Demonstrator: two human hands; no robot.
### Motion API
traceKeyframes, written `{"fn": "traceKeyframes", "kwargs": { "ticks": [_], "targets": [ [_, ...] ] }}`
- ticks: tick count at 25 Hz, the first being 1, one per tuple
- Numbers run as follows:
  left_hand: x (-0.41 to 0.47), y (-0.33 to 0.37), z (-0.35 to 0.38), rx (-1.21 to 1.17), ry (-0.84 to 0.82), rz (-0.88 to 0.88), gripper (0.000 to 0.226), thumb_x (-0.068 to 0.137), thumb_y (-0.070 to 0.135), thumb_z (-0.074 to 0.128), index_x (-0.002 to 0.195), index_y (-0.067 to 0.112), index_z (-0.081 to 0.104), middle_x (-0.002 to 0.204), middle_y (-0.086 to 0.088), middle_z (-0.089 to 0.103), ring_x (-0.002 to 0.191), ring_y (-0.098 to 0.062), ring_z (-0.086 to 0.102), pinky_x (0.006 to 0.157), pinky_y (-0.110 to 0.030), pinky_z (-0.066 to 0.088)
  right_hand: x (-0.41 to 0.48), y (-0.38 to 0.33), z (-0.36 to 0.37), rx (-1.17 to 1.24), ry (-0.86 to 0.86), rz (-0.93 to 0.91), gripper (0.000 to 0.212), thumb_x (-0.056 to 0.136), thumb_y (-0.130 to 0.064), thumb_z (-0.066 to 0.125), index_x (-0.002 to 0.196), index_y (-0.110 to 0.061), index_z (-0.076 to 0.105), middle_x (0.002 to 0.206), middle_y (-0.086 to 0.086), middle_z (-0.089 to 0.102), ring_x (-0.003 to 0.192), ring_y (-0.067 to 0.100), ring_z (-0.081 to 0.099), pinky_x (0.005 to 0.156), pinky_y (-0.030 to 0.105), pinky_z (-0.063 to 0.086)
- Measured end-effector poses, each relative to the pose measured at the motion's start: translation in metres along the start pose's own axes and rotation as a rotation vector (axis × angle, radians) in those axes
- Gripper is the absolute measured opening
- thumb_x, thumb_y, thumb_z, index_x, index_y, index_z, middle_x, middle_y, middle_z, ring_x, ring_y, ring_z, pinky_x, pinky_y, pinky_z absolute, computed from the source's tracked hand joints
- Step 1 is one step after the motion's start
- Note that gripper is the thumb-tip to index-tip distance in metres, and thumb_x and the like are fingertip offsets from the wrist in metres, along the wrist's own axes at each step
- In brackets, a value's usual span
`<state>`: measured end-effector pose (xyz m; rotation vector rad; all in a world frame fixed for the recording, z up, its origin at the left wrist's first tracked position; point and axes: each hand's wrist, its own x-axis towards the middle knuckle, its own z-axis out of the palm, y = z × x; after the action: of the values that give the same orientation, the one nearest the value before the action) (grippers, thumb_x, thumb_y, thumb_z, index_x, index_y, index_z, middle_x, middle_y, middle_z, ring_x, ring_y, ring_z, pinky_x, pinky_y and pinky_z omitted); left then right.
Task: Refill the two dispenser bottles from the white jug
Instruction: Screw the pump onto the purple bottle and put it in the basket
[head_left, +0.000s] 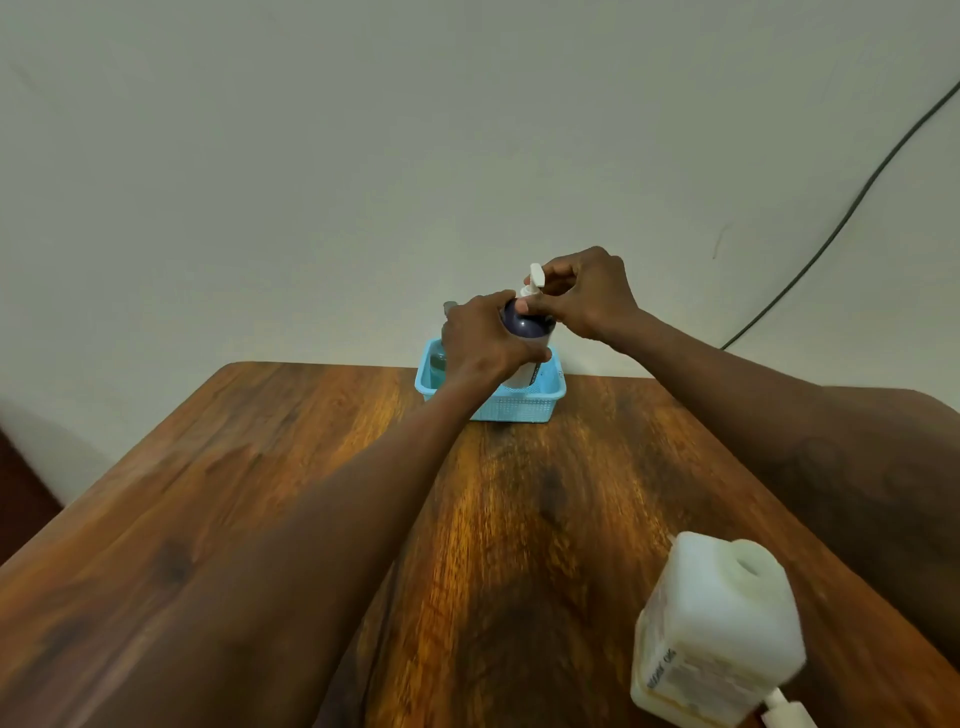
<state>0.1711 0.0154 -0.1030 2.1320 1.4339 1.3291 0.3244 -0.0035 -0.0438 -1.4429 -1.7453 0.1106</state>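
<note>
Both hands work the dark dispenser bottle (525, 323) in the blue basket (511, 405): left hand (485, 338) clamped on its body, right hand (584, 293) pinching the pump head (535, 278), apparently seating or unscrewing it; next, likely the white jug (719, 623) on the desk (311, 467).

The wooden table (270, 519) is left bare across its left and middle spans, where passage is offered up to the blue basket (511, 408) set at the far edge against the wall (363, 156). The near right corner is blocked by the white jug (719, 629), with a white pump part (784, 712) just beside its base. The space above the basket is taken by the left hand (485, 338) and right hand (589, 293), both closed about the dark-shouldered bottle (527, 325); a second bottle (441, 353) stands at the basket's left end.
</note>
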Motion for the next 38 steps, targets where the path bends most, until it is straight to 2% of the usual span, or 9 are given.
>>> {"fn": "traceKeyframes", "kwargs": {
  "ticks": [7, 15, 20, 22, 24, 28, 32, 35, 38],
  "targets": [
    [-0.007, -0.023, 0.024, 0.071, -0.125, -0.022, 0.05, 0.055, 0.053, 0.091, 0.092, 0.023, 0.077, 0.085, 0.006, 0.076, 0.075, -0.012, 0.067, 0.073, -0.037, 0.061, -0.007, 0.04, 0.029, 0.013, -0.061, 0.059, 0.04, 0.07, -0.033, 0.094, 0.103, -0.014, 0.081, 0.092, 0.001, 0.08, 0.082, 0.008, 0.074, 0.08, 0.029, 0.062],
    [-0.012, -0.022, 0.026, 0.076, -0.186, -0.063, 0.055, 0.061, 0.045, 0.091, 0.104, 0.018, 0.072, 0.095, 0.002, 0.074, 0.086, -0.018, 0.067, 0.079, -0.037, 0.058, -0.015, 0.049, 0.034, 0.068, -0.082, 0.115, 0.035, 0.076, -0.028, 0.091, 0.106, -0.015, 0.08, 0.094, -0.001, 0.079, 0.081, 0.001, 0.072, 0.081, 0.021, 0.06],
    [-0.029, -0.014, 0.017, 0.079, -0.189, -0.088, 0.063, 0.07, 0.04, 0.09, 0.12, 0.012, 0.066, 0.112, -0.003, 0.072, 0.098, -0.018, 0.064, 0.083, -0.027, 0.049, -0.038, 0.042, 0.016, 0.054, -0.079, 0.185, 0.039, 0.076, -0.025, 0.091, 0.11, -0.011, 0.078, 0.094, 0.002, 0.078, 0.077, 0.002, 0.069, 0.076, 0.016, 0.056],
    [-0.043, -0.009, 0.004, 0.048, -0.166, -0.08, 0.063, 0.072, 0.037, 0.09, 0.124, 0.011, 0.066, 0.115, -0.003, 0.072, 0.103, -0.018, 0.065, 0.079, -0.022, 0.045, -0.058, 0.037, 0.004, 0.048, -0.092, 0.184, 0.036, 0.076, -0.024, 0.091, 0.107, -0.012, 0.079, 0.093, 0.001, 0.078, 0.078, 0.002, 0.07, 0.08, 0.021, 0.06],
    [-0.061, -0.001, -0.012, -0.014, -0.178, -0.068, 0.066, 0.073, 0.032, 0.09, 0.13, 0.01, 0.065, 0.119, -0.003, 0.07, 0.106, -0.017, 0.064, 0.074, -0.015, 0.045, -0.08, 0.031, -0.01, 0.043, -0.114, 0.185, 0.034, 0.079, -0.027, 0.089, 0.108, -0.013, 0.079, 0.097, 0.0, 0.078, 0.079, 0.003, 0.07, 0.074, 0.015, 0.057],
    [-0.097, 0.026, -0.049, -0.21, -0.506, -0.133, 0.087, 0.074, 0.017, 0.09, 0.151, 0.018, 0.049, 0.144, -0.007, 0.061, 0.121, -0.018, 0.065, 0.093, -0.028, 0.057, -0.128, 0.015, -0.044, 0.103, -0.105, 0.252, 0.025, 0.086, -0.037, 0.082, 0.105, -0.022, 0.079, 0.094, -0.012, 0.073, 0.079, 0.002, 0.069, 0.062, 0.005, 0.049],
    [-0.132, 0.047, -0.08, -0.377, -0.887, -0.096, 0.103, 0.072, -0.001, 0.088, 0.157, 0.031, 0.04, 0.151, 0.0, 0.055, 0.135, -0.015, 0.056, 0.099, -0.025, 0.054, -0.182, 0.007, -0.075, 0.306, -0.078, 0.296, 0.038, 0.083, -0.055, 0.078, 0.104, -0.024, 0.079, 0.096, -0.008, 0.079, 0.079, 0.009, 0.076, 0.07, 0.024, 0.062],
    [-0.156, 0.06, -0.092, -0.427, -1.037, -0.058, 0.109, 0.071, -0.004, 0.087, 0.159, 0.033, 0.035, 0.156, 0.002, 0.05, 0.142, -0.011, 0.049, 0.107, -0.029, 0.05, -0.223, 0.003, -0.092, 0.439, -0.15, 0.322, 0.056, 0.075, -0.074, 0.075, 0.103, -0.025, 0.079, 0.1, -0.001, 0.08, 0.086, 0.01, 0.077, 0.08, 0.036, 0.063],
    [-0.177, 0.074, -0.092, -0.405, -1.078, -0.025, 0.113, 0.069, 0.01, 0.094, 0.16, 0.036, 0.032, 0.158, 0.002, 0.048, 0.145, -0.014, 0.046, 0.115, -0.036, 0.044, -0.255, 0.006, -0.101, 0.469, -0.222, 0.325, 0.051, 0.08, -0.076, 0.069, 0.103, -0.031, 0.079, 0.104, 0.0, 0.079, 0.098, 0.023, 0.075, 0.094, 0.053, 0.058]
  ]
}}
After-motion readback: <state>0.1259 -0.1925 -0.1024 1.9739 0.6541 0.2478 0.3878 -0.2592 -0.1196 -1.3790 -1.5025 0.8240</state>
